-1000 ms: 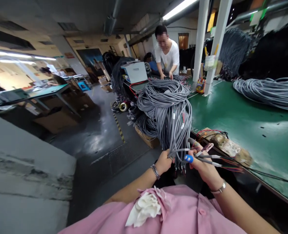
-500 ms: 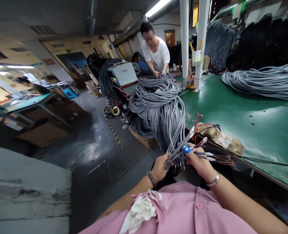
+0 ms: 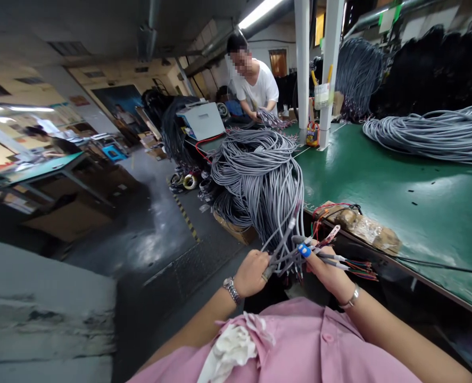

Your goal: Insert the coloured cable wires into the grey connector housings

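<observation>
Worktop (image 3: 379,181): green, glossy; right side cut off by the picture's edge.

Grey cables (image 3: 265,170): one large heap, looped on the far end of the worktop and hanging over its side down to the hands; matt, slim, densely overlapped, individual runs hard to trace. Lower tips partly hidden behind the hands, dark and indistinct.

Coil (image 3: 431,135): grey, lying flat on the worktop; right portion cut off.

Person (image 3: 259,85): white shirt, behind the heap, handling a bunch of cable; fingers hard to make out.

Parcel (image 3: 367,229): brown, clear-wrapped, on the worktop's near edge.

Left hand (image 3: 251,274): closed around grey cables; fingertips hidden.

Right hand (image 3: 329,271): pinching several cable ends (image 3: 341,262), blue wrap (image 3: 304,250) on the thumb; other fingers largely hidden. Ends pale-sleeved, with red, green and dark wires fanned out to the right.
</observation>
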Available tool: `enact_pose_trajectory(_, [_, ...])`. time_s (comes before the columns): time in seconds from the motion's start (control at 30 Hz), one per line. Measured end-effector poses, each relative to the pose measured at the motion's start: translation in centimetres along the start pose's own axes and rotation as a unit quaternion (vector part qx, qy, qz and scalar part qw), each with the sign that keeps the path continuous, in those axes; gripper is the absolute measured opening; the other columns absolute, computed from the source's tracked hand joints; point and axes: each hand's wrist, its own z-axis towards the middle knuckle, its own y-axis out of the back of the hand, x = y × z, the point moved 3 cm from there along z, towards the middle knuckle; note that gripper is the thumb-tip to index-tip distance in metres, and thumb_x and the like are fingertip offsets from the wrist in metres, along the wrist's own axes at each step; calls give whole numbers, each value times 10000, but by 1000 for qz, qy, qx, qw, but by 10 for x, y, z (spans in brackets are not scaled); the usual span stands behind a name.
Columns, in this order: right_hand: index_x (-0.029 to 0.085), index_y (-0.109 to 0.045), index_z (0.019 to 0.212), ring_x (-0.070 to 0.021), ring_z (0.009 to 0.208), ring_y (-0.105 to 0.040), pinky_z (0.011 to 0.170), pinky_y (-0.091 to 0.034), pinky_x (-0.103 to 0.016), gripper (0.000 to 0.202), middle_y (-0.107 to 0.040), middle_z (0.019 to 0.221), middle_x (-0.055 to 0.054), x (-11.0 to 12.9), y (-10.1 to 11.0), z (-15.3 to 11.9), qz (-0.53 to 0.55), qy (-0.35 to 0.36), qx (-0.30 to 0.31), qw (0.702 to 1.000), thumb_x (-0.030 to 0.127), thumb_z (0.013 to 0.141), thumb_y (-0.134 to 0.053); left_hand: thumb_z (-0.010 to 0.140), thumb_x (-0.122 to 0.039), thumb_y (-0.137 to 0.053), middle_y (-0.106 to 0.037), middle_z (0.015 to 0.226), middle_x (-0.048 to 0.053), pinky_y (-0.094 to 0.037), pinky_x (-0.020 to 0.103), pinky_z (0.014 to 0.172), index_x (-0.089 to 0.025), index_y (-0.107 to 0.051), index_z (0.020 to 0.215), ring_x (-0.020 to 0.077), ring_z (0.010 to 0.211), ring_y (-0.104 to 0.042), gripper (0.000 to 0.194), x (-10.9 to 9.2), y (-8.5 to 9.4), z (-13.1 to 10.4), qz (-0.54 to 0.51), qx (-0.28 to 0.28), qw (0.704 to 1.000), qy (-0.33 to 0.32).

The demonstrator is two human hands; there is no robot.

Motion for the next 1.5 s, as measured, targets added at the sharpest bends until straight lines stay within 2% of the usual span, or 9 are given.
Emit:
enact_pose_trajectory(0.23, [198, -532, 634, -113, 471, -413, 461, -336, -252, 338, -482, 492, 27, -7, 1, -1, -27, 15, -11, 999, 459, 848, -555, 902, -300, -375, -609, 855, 90, -395, 394, 851, -168, -586, 875, 222, 837, -564, 250, -10, -10, 9, 7, 55, 998, -7])
enact_pose_trajectory(0.43, [193, -529, 630, -108, 466, -400, 466, -348, -248, 403, -440, 493, 36, -17, 9, -5, 64, -33, -27, 997, 507, 878, -487, 906, -232, -344, -462, 1340, 124, -347, 384, 1018, -199, -401, 1310, 221, 1225, -439, 410, 6, -2, -12, -137, -87, 986, 43])
enact_pose_trajectory(0.5, [187, -555, 646, -110, 476, -411, 492, -374, -252, 395, -433, 495, 39, -17, 8, -5, 71, -34, -22, 997, 504, 875, -497, 877, -185, -353, -493, 1303, 112, -366, 381, 997, -209, -422, 1278, 218, 1185, -473, 408, 12, -5, -24, -123, -96, 984, 81])
enact_pose_trajectory(0.6, [176, -638, 804, -114, 491, -431, 511, -399, -253, 351, -435, 504, 42, -14, 5, -5, 82, -35, -9, 996, 491, 878, -501, 774, -134, -435, -594, 1117, 105, -395, 388, 922, -190, -533, 1092, 240, 1027, -551, 338, 13, -18, -34, -34, -24, 993, 114])
enact_pose_trajectory(0.77, [153, -659, 1009, -112, 456, -451, 470, -406, -240, 434, -479, 504, 30, -8, 7, -3, 96, -28, -20, 995, 517, 886, -456, 689, -107, -473, -618, 825, 69, -408, 333, 745, -196, -548, 832, 217, 767, -579, 184, 5, -33, -24, 30, 57, 981, 180])
enact_pose_trajectory(0.97, [170, -639, 955, -124, 450, -491, 461, -429, -242, 453, -509, 490, 23, -14, 9, -1, 114, -51, -59, 990, 570, 867, -449, 812, -173, -426, -646, 856, 40, -410, 280, 742, -209, -607, 864, 184, 817, -579, 192, -13, -24, 1, -139, 1, 976, 169])
enact_pose_trajectory(1.17, [211, -582, 896, -78, 445, -459, 474, -443, -247, 337, -644, 786, -17, -20, 5, -2, 173, -52, -77, 981, 537, 847, -514, 802, -167, -428, -647, 723, 20, -415, 269, 702, -189, -626, 851, 168, 702, -578, 205, -9, -28, 8, -222, 26, 957, 183])
enact_pose_trajectory(1.37, [197, -643, 884, -171, 711, -594, 670, -497, -308, 280, -643, 756, -21, -14, 5, -1, 31, -7, 4, 999, 425, 735, -707, 705, -119, -508, -627, 713, 62, -398, 380, 824, -172, -577, 960, 259, 784, -601, 269, -16, -26, 23, -62, 62, 987, 131])
enact_pose_trajectory(1.5, [200, -686, 901, -170, 687, -599, 655, -495, -305, 254, -656, 745, -27, -11, 7, 2, -40, 10, 20, 999, 430, 809, -629, 713, -153, -536, -653, 851, 121, -388, 431, 900, -137, -573, 1038, 284, 906, -599, 328, -25, -32, 24, -83, 50, 993, 68])
